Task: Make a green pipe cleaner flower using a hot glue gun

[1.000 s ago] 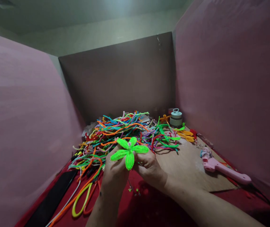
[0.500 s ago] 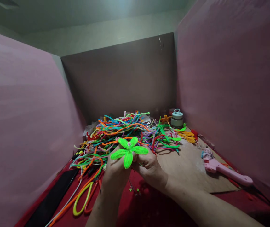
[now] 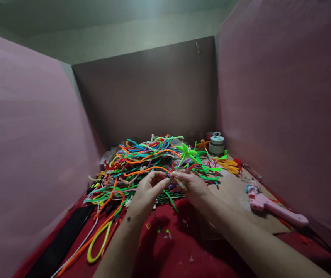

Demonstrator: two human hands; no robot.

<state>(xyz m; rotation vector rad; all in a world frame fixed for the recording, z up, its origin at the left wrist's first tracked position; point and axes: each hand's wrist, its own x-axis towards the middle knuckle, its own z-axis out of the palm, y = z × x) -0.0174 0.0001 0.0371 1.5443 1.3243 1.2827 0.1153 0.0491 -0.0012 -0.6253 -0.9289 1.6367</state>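
My left hand [image 3: 149, 190] and my right hand [image 3: 193, 185] meet fingertip to fingertip at the near edge of a heap of many-coloured pipe cleaners [image 3: 142, 162]. Thumb and fingers of both hands are pinched together at that spot. What they pinch is too small to make out. A thin green strand [image 3: 171, 201] runs down from under the hands onto the red cloth. A neon green pipe-cleaner flower [image 3: 186, 151] lies on the far right part of the heap, away from both hands.
A pink glue gun [image 3: 272, 208] lies on the brown board [image 3: 235, 193] at right. A small round container [image 3: 216, 144] stands at the back. Yellow and orange loops [image 3: 97, 243] and a black flat object [image 3: 62, 243] lie at left. Pink walls close both sides.
The green flower has left my hands and now lies on the back right of the heap. Both hands moved forward and down to the heap's near edge.
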